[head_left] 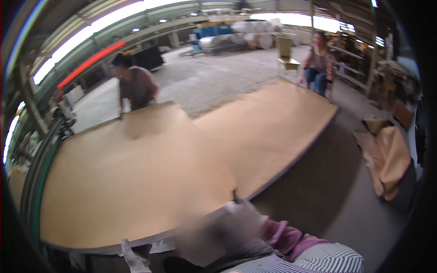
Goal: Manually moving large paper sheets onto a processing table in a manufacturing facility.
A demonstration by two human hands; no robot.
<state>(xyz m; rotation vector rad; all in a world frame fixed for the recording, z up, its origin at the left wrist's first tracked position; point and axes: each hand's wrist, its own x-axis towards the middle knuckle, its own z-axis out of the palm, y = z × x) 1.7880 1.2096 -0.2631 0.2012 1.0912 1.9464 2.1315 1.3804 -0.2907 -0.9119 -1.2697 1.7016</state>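
A wide tan sheet (pixel 132 182) with a dark grey edge lies spread out in front of me. A second tan sheet, or another part of the same one (pixel 268 132), stretches away to the far right; I cannot tell which. My left hand (pixel 135 258), in a pale glove, grips the near edge at the lower left, thumb upward. Farther right, my right hand (pixel 246 214), in a white glove, is closed on the near edge where the two tan areas meet. A small dark tip stands up beside its fingers. Part of the near edge is blurred.
One person (pixel 136 86) leans over the far left edge; another (pixel 317 63) is at the far right end. A green-edged machine frame (pixel 43 182) runs along the left. Crumpled tan material (pixel 387 157) lies on the right. A chair (pixel 286 54) and wrapped rolls (pixel 248 34) stand behind.
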